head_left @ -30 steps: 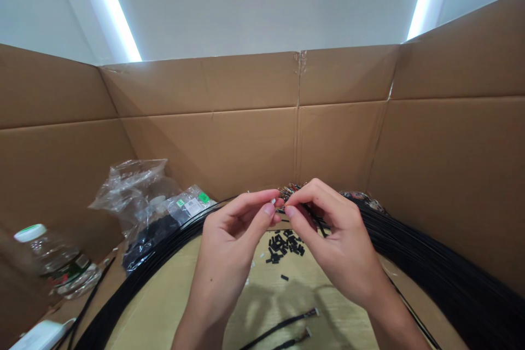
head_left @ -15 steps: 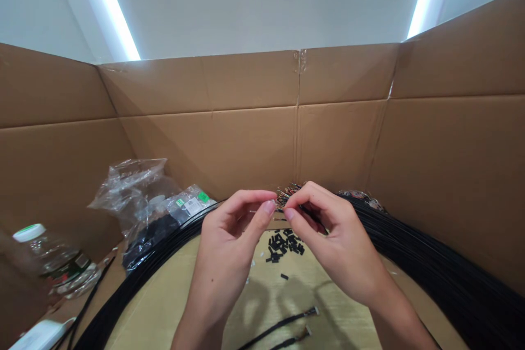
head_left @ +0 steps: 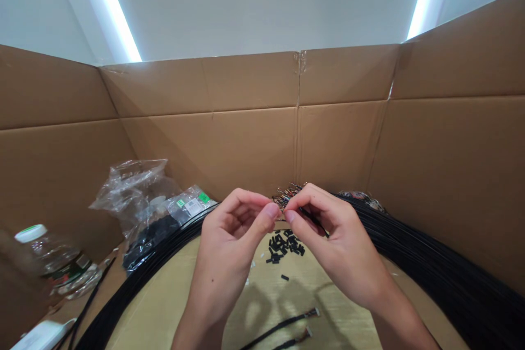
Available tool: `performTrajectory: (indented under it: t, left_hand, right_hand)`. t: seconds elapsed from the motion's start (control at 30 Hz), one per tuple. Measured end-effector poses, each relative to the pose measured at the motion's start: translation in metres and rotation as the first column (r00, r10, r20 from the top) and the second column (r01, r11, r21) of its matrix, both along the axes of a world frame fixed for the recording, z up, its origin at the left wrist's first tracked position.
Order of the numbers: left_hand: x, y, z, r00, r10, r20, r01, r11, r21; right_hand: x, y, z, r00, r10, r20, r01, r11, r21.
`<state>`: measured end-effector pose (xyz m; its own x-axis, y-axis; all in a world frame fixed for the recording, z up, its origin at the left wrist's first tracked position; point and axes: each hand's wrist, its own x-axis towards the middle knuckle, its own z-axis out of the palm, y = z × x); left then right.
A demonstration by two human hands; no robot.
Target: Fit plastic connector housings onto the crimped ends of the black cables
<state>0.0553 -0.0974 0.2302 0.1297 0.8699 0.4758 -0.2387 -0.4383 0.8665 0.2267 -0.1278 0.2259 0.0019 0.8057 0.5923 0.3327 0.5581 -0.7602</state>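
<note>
My left hand (head_left: 232,246) pinches thumb to forefinger near the middle of the view; what lies between the tips is too small to make out. Close beside it, my right hand (head_left: 338,246) holds a black cable (head_left: 315,220) that runs back under its fingers, its end at the fingertips. Behind the hands is a bunch of thin coloured wire ends (head_left: 289,192). Small black pieces (head_left: 283,246) lie in a pile on the tan board (head_left: 172,306) below. Nearer to me are two black cables with white connectors (head_left: 314,312).
A thick bundle of black cables (head_left: 426,251) curves round the board on both sides. At the left are clear plastic bags (head_left: 139,191), a bottle (head_left: 61,262) and a white device (head_left: 45,334). Cardboard walls (head_left: 246,142) stand behind and at the sides.
The fingertips of my left hand have moved slightly right, closer to those of my right hand. My right hand has barely moved and still holds the cable.
</note>
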Motion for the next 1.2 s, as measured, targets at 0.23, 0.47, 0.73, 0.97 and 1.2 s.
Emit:
performTrajectory:
  t: [0.23, 0.47, 0.73, 0.97, 1.2]
  left_hand:
    - [-0.0004, -0.0014, -0.0001, 0.997, -0.072, 0.038, 0.074, 0.995, -0.072]
    - [-0.0029, -0.0012, -0.0008, 0.995, -0.099, 0.024, 0.101, 0.987, -0.126]
    - [-0.0049, 0.0018, -0.0022, 0.993, 0.048, -0.106, -0.052, 0.998, -0.034]
    - [-0.0044, 0.0023, -0.0042, 0.996, 0.006, -0.085, -0.012, 0.997, -0.075]
    - [-0.0036, 0.0027, -0.004, 0.994, 0.007, -0.107, -0.014, 0.998, -0.058]
  right_hand:
    - [0.0004, 0.0001, 0.0005, 1.0, 0.004, -0.019, -0.005, 0.999, -0.035]
    - [0.0019, 0.0001, 0.0018, 0.999, -0.009, -0.032, 0.007, 0.999, -0.053]
    - [0.0029, -0.002, 0.0029, 1.0, 0.015, 0.001, -0.015, 1.0, -0.016]
    - [0.0027, -0.0055, 0.0057, 0.998, 0.063, 0.004, -0.063, 0.998, -0.003]
    - [0.0026, -0.006, 0.006, 0.997, 0.077, 0.007, -0.077, 0.997, -0.014]
